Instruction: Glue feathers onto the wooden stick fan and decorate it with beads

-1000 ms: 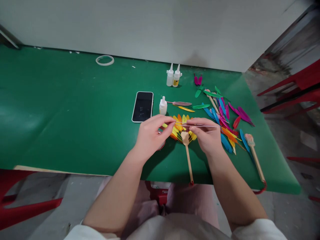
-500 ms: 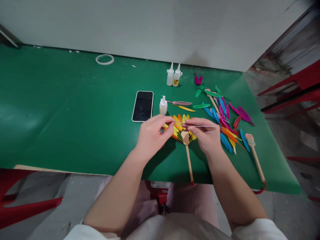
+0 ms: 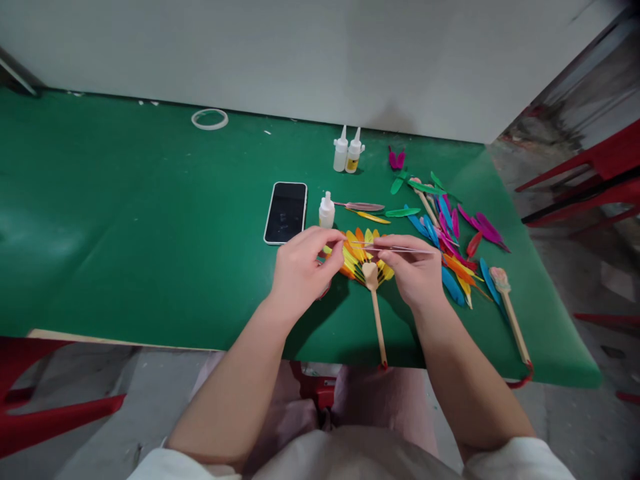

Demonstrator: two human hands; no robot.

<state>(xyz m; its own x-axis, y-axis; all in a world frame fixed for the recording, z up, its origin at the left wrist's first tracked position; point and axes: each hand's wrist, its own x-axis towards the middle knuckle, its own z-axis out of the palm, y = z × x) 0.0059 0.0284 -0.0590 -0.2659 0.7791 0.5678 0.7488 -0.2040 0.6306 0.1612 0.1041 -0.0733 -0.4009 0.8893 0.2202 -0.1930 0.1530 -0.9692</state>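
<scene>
My right hand (image 3: 416, 270) grips a pair of tweezers (image 3: 406, 251), whose thin tips point left. My left hand (image 3: 305, 267) is closed in a pinch close to those tips; whatever lies between its fingertips is too small to make out. Below both hands, a fan of yellow and orange feathers (image 3: 356, 248) lies spread on the table. Its wooden handle (image 3: 378, 327) has a heart-shaped head and points toward my lap, with a red tip at the table edge. A small red-rimmed thing (image 3: 325, 291) is mostly hidden under my left hand.
Behind my left hand are a phone (image 3: 286, 213) and a small white bottle (image 3: 327, 211). Two nozzle bottles (image 3: 353, 155) stand farther back. Loose coloured feathers (image 3: 453, 227) lie in a heap to the right, beside another wooden handle (image 3: 515, 320) on the green table (image 3: 150, 233).
My left hand has shifted slightly left, and its fingertips are a little farther from my right hand. The tweezers moved slightly right; the fan stays put.
</scene>
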